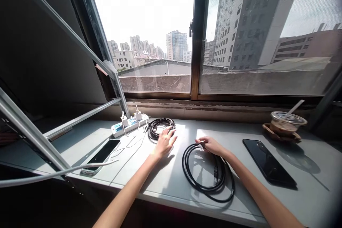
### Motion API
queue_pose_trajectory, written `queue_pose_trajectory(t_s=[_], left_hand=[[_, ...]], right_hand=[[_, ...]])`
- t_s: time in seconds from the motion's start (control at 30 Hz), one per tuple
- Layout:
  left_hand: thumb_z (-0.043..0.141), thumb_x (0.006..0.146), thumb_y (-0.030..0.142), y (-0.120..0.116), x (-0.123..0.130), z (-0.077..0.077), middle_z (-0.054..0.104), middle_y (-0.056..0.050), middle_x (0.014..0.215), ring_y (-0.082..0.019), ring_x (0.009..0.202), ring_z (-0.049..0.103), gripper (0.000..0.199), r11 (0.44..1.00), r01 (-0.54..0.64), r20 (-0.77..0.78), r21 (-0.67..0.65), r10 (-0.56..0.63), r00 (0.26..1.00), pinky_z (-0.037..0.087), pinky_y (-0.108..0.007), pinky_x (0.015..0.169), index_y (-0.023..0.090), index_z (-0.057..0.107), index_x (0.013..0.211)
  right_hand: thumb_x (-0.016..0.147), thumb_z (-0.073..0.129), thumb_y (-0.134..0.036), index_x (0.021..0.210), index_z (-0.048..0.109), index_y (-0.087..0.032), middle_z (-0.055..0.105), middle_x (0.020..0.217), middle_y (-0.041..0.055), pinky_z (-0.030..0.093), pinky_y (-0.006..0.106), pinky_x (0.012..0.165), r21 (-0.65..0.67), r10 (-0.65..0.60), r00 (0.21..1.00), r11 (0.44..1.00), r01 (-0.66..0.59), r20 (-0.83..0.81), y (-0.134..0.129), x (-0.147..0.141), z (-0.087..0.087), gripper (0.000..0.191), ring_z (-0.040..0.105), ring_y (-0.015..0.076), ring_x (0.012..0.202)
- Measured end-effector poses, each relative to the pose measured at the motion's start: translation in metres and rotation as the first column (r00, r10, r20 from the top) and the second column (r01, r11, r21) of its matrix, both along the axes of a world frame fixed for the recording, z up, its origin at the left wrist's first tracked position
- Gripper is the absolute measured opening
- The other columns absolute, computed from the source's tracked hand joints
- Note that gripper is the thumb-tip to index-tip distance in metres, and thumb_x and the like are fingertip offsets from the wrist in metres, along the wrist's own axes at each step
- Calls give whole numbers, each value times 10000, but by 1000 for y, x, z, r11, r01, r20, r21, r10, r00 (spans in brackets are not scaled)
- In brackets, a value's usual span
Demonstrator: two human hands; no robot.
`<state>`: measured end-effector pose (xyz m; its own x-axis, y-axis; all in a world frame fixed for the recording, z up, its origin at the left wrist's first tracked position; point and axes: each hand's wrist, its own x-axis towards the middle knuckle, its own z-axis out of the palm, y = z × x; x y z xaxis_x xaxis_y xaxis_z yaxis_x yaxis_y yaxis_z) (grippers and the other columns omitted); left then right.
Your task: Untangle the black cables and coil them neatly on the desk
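"Where are the two cables, going by the power strip (130,125)?"

"Both lie on the table (229,131). The far coil (151,131) is just beside the strip, on its right. The near coil (185,162) is further right of it and closer to the person."

"And the hands?"

"The left hand (164,144) is spread, its fingertips over the far coil's right edge. I can't tell whether they touch it. The right hand (211,146), well to the right of the strip, looks narrowed on the near coil's upper edge, by a connector end (201,146)."

"What step would you call that?"

"Handling the coiled cables, I'd judge, the near one being gripped."

"What does a next move call for?"

"A pinch that gathers all the loops, I'd say; the outermost one sags loose. The left hand would need to narrow to hold anything, minding the white cords (139,144) in front of the strip."
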<state>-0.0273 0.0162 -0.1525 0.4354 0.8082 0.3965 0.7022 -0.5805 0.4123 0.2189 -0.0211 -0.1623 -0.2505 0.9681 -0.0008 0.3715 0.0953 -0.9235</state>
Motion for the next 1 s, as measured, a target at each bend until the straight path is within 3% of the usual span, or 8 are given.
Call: queue_pose_trajectory(t_s=[0.1, 0.2, 0.3, 0.37, 0.5, 0.67, 0.87, 1.0], left_hand=[[349, 911, 404, -27, 20, 3, 565, -122, 1195, -240, 1114, 500, 421, 941, 244, 202, -233, -199, 959, 371, -418, 977, 203, 513, 1242], [489, 837, 432, -43, 36, -5, 580, -103, 1123, -219, 992, 542, 480, 897, 328, 295, -297, -241, 925, 429, -354, 885, 184, 487, 1248], [534, 796, 362, -44, 42, -11, 595, -51, 925, -171, 803, 546, 367, 928, 253, 349, -272, -150, 925, 454, -298, 748, 180, 539, 1115], [469, 820, 330, -39, 42, -11, 565, -11, 794, -124, 647, 514, 270, 914, 220, 425, -342, -59, 903, 439, -246, 613, 194, 550, 1038], [509, 765, 376, -33, 35, -4, 508, 17, 750, -56, 434, 414, 334, 773, 283, 608, -568, 162, 777, 308, -182, 386, 176, 519, 1032], [641, 673, 330, -33, 27, 4, 410, 64, 638, -14, 428, 304, 456, 666, 446, 765, -599, 309, 565, 215, -139, 382, 150, 542, 1080], [735, 585, 307, -29, 22, 9, 434, 59, 665, -15, 482, 345, 511, 715, 389, 796, -581, 400, 453, 264, -131, 413, 151, 591, 1050], [745, 572, 321, -23, 17, 10, 435, 68, 606, -20, 465, 345, 537, 740, 366, 818, -564, 442, 368, 280, -143, 419, 134, 591, 1050]], right_hand=[[678, 573, -636, 767, 641, -135, 448, 485, -37, 247, 225, 439, 103, -150, 988, 983, 152, -32, 6, 1, -2, 513, 325, 74, 429], [664, 624, -576, 851, 672, -120, 540, 558, -2, 327, 235, 486, 131, -210, 974, 967, 221, -88, 6, 3, 4, 495, 426, 98, 481], [646, 703, -473, 1018, 662, -133, 635, 738, 36, 382, 233, 570, 59, -97, 989, 993, 104, -111, 2, 6, 14, 505, 531, 125, 633], [661, 714, -448, 1086, 643, -166, 656, 859, 45, 397, 229, 609, 7, 12, 992, 1000, -12, -125, -2, 9, 20, 515, 558, 132, 726], [683, 701, -491, 1115, 643, -180, 664, 859, 54, 416, 231, 631, -61, 66, 987, 995, -76, -145, -7, 12, 24, 536, 585, 149, 790], [722, 616, -583, 1094, 649, -190, 668, 944, 75, 387, 201, 512, -80, -21, 983, 997, 6, -185, -8, 9, 22, 542, 592, 150, 749], [741, 608, -573, 948, 636, -195, 643, 1050, 71, 468, 234, 628, -55, -77, 921, 997, 60, -381, -3, 14, 18, 432, 609, 157, 848], [657, 717, -522, 882, 602, -237, 636, 1041, 35, 497, 290, 767, -78, -254, 719, 960, 269, -647, 7, 32, 17, 380, 605, 164, 915]])
